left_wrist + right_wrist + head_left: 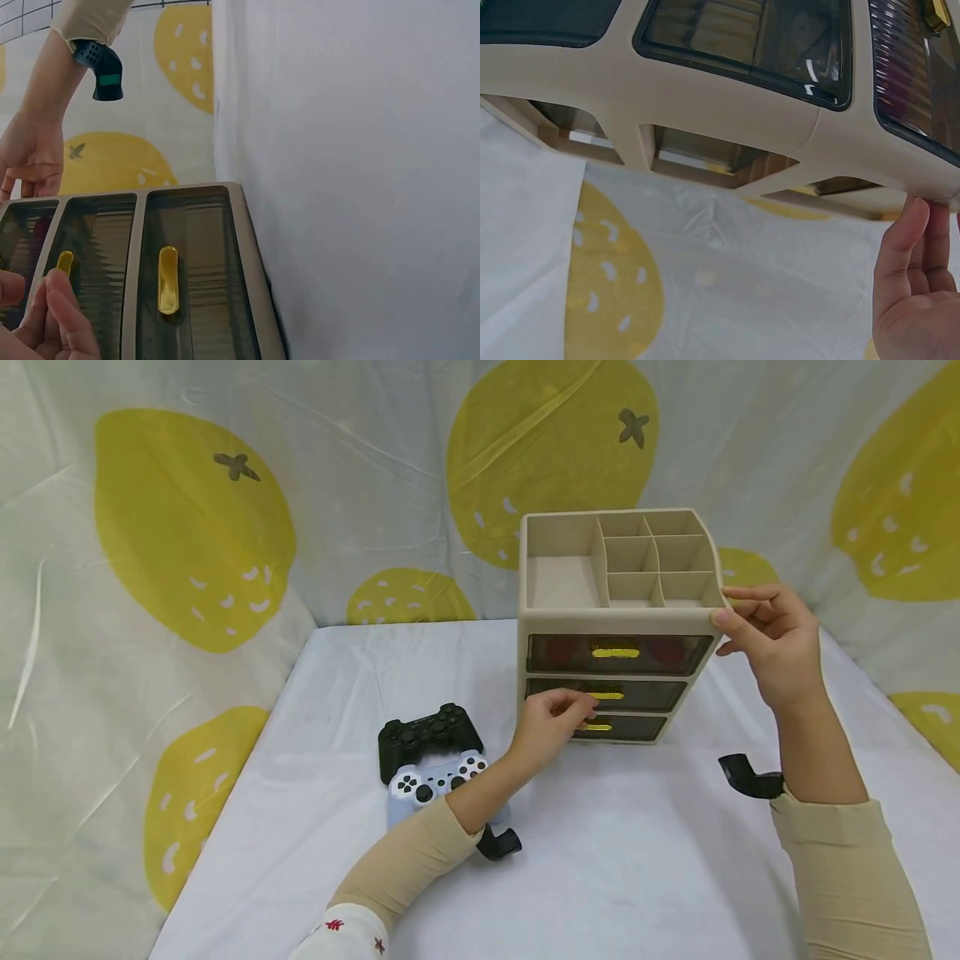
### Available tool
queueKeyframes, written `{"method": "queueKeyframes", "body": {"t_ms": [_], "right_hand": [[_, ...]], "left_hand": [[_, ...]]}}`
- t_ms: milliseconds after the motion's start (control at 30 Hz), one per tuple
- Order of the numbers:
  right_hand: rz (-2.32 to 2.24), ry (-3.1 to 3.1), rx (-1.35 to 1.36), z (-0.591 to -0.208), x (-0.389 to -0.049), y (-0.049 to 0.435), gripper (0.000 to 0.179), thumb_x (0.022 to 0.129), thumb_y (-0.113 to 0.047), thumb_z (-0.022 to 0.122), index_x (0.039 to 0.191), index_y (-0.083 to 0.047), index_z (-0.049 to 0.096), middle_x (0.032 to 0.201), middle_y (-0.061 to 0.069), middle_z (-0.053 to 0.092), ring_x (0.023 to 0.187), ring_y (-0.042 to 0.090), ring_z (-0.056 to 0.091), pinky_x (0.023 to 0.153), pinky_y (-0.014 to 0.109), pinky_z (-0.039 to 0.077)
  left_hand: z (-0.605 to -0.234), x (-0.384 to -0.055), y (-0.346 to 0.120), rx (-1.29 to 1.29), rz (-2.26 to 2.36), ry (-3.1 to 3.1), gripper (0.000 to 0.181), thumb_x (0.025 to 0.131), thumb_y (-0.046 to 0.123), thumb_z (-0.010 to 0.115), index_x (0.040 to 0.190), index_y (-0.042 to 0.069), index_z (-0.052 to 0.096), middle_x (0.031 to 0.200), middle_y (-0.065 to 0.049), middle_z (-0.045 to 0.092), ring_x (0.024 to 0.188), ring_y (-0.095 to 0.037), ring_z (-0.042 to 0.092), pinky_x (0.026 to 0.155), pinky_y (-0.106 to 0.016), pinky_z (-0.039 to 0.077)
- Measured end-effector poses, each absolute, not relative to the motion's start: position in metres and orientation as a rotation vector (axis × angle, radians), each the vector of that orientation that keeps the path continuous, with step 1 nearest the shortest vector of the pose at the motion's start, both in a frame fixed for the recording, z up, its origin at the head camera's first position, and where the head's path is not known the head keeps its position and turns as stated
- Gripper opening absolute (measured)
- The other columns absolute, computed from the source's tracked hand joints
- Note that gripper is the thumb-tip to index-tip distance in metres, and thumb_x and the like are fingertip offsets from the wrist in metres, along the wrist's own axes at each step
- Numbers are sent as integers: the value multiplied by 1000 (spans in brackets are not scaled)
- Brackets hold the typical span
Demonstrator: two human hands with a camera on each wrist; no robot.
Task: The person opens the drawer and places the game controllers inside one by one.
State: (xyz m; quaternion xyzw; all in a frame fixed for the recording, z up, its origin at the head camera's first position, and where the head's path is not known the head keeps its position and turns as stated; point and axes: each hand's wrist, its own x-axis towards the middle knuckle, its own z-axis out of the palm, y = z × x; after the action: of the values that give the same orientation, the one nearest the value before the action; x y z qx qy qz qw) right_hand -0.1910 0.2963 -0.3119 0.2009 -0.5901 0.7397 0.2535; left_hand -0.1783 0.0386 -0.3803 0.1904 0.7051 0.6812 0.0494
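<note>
**Drawer unit at far side of table, both hands engaged at its front and right side**

At far left, a pale curtain [45, 677] printed with large yellow lemons borders the white-covered table [615, 868] and continues behind its far edge. On the left half of the table, a black game controller [431, 733] lies well inside the left edge. Directly in front of it lies a light-blue game controller [438, 775]; the two overlap in the head view, and contact between them cannot be confirmed. The left forearm, in a beige sleeve [405, 860], crosses over the light-blue one and partly hides it.

The left hand [549, 727] is at the front of the drawer unit. Its fingers are bent and narrow, tips at the gold handle [611, 696] of the middle drawer [652, 697]; whether they grip that handle cannot be told.

The beige drawer unit [622, 620] stands upright near the far edge of the table, right of centre. Its open top has one large compartment on the left and six small ones on the right. The top drawer [652, 654], middle drawer and bottom drawer [641, 727] appear closed behind dark see-through fronts. Reddish contents show dimly in the top one.

At right, the right hand [776, 647] holds the unit's upper front right corner, thumb at the front, other fingers along the side.
</note>
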Motion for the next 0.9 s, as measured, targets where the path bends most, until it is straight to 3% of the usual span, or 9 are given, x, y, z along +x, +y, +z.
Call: {"method": "queueKeyframes", "body": {"t_ms": [167, 367, 600, 700, 800, 900], "right_hand": [[2013, -1596, 539, -311, -191, 297, 27, 83, 20, 60, 108, 11, 63, 86, 10, 69, 70, 15, 64, 55, 19, 52], [1998, -1591, 537, -311, -191, 295, 25, 83, 20, 59, 107, 14, 61, 84, 10, 69, 68, 14, 63, 53, 19, 52], [1962, -1602, 539, -313, -193, 295, 24, 83, 18, 60, 107, 16, 59, 83, 9, 68, 68, 13, 63, 53, 18, 51], [1957, -1606, 532, -313, -193, 295, 24, 84, 18, 61, 108, 17, 59, 84, 9, 68, 69, 13, 63, 53, 18, 51], [1954, -1611, 517, -312, -192, 294, 25, 83, 18, 61, 108, 17, 58, 83, 9, 68, 68, 14, 63, 53, 18, 51], [1950, -1618, 513, -312, -191, 294, 25, 83, 18, 61, 109, 17, 58, 83, 9, 68, 69, 14, 63, 53, 18, 51]], "left_hand": [[-390, -187, 38, 469, 1968, 2184, 25, 95, 19, 62, 100, -3, 74, 82, -5, 72, 68, -8, 64, 68, -34, 55], [-391, -191, 44, 416, 1981, 2154, 29, 97, 23, 61, 99, -3, 75, 82, -4, 73, 70, -15, 68, 65, -26, 55], [-390, -192, 50, 342, 2050, 2113, 31, 97, 24, 62, 93, -3, 75, 75, -5, 72, 63, -9, 66, 77, -48, 55], [-389, -191, 52, 280, 2077, 2076, 29, 96, 22, 64, 91, -4, 75, 73, -6, 72, 61, -6, 65, 80, -51, 54], [-388, -187, 52, 216, 2090, 2050, 27, 95, 22, 65, 90, -3, 76, 72, -5, 72, 62, -8, 66, 78, -47, 55], [-388, -183, 53, 182, 2109, 2017, 27, 94, 21, 67, 89, -3, 76, 72, -7, 72, 63, -14, 68, 69, -36, 57]]}}
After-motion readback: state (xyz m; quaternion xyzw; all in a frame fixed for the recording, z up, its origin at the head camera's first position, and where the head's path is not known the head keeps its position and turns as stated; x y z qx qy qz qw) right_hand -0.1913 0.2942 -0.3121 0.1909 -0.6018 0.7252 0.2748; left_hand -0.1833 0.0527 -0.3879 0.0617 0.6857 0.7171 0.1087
